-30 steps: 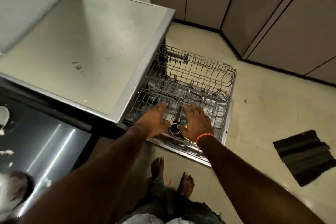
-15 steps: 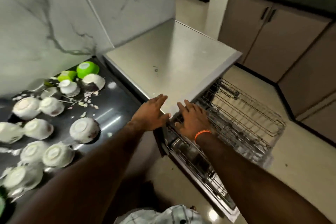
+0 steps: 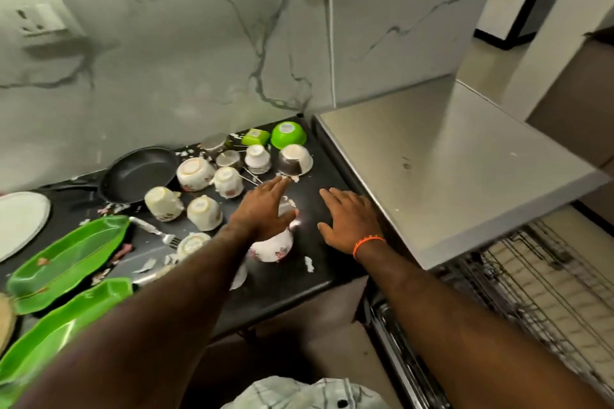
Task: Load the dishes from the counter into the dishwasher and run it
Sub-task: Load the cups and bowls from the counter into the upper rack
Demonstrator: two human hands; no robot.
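Reaching flat hands (image 3: 265,209) over counter (image 3: 319,279).

left hand (image 3: 262,212): fingers straight, palm down; right hand (image 3: 349,219): fingers spread, palm down

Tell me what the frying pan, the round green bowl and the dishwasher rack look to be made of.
Black frying pan: probably non-stick coated metal, matte dark surface. Round green bowl, upside down: likely plastic, bright uniform colour with a soft sheen. Dishwasher rack: thin wire grid, pale grey, seemingly coated metal.
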